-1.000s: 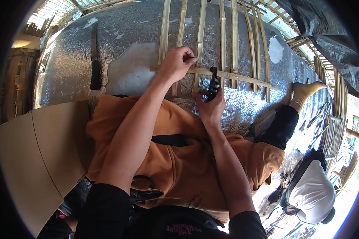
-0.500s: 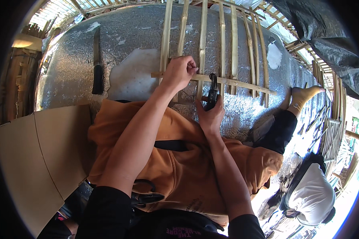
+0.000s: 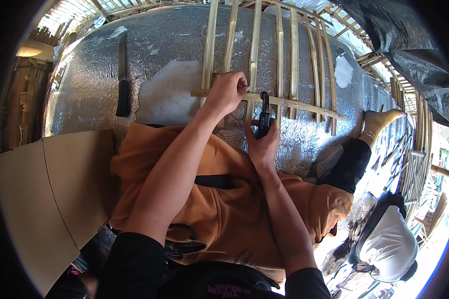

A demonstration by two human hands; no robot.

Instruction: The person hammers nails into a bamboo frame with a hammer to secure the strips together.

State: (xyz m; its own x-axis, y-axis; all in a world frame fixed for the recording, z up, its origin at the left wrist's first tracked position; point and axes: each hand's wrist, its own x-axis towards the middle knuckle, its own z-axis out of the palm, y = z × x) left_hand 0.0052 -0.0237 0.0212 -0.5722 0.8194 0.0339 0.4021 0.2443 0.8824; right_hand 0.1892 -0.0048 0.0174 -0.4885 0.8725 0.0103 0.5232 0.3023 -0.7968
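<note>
My left hand [image 3: 228,92] is closed in a pinch over a bamboo cross slat [image 3: 304,105], by its left part. What the fingertips hold, if anything, is too small to make out. Just to the right, my right hand [image 3: 263,147] is wrapped round a black hand tool [image 3: 264,122] with a curved upper end. That end reaches up to the cross slat; its exact kind is unclear. Several long bamboo slats [image 3: 254,47] run away from me, crossing the cross slat to form a lattice.
Silvery foil sheeting [image 3: 177,42] lies under the lattice. A long blade with a black handle [image 3: 123,98] rests at the left. Cardboard [image 3: 55,184] stands at lower left, an orange garment [image 3: 219,209] covers my lap, and a bare foot [image 3: 379,120] extends right. A white-covered bundle [image 3: 389,244] is at lower right.
Little differs. The curved end of the black tool has tipped slightly left, closer to my left hand. My left hand and the slats near it sit slightly further right.
</note>
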